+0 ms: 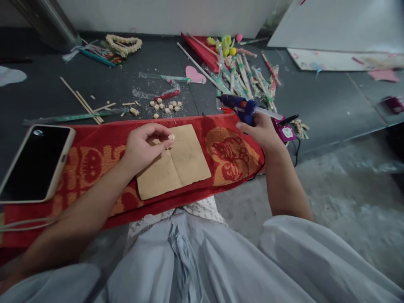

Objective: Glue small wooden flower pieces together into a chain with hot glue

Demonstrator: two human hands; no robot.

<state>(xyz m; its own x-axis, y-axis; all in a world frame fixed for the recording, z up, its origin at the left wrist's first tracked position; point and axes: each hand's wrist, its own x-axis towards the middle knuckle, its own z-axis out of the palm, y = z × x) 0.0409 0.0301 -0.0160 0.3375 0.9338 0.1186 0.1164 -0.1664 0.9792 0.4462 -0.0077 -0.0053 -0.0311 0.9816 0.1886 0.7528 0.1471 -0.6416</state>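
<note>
Between the thumb and fingers of my left hand [147, 145] is a small cream-coloured piece [171, 139], like a tiny woven cube or star. It is held just over a creased brown paper sheet [189, 162]. My right hand [263, 128] grips a blue glue gun [244, 107] by its handle, nozzle pointing left, beyond the sheet's right side. The paper lies on a red towel [154, 202] with orange patterns. Past the towel's far edge, several similar cream pieces [167, 106] are scattered on the dark table.
A phone [36, 162] lies at the left. Wrapped sticks [246, 78] pile up at the back right, beside a pink paper heart [195, 75]. A cream heart-shaped frame [123, 44] sits at the back left, with thin wooden sticks [83, 103] nearer. A purple box [285, 130] is by my right wrist.
</note>
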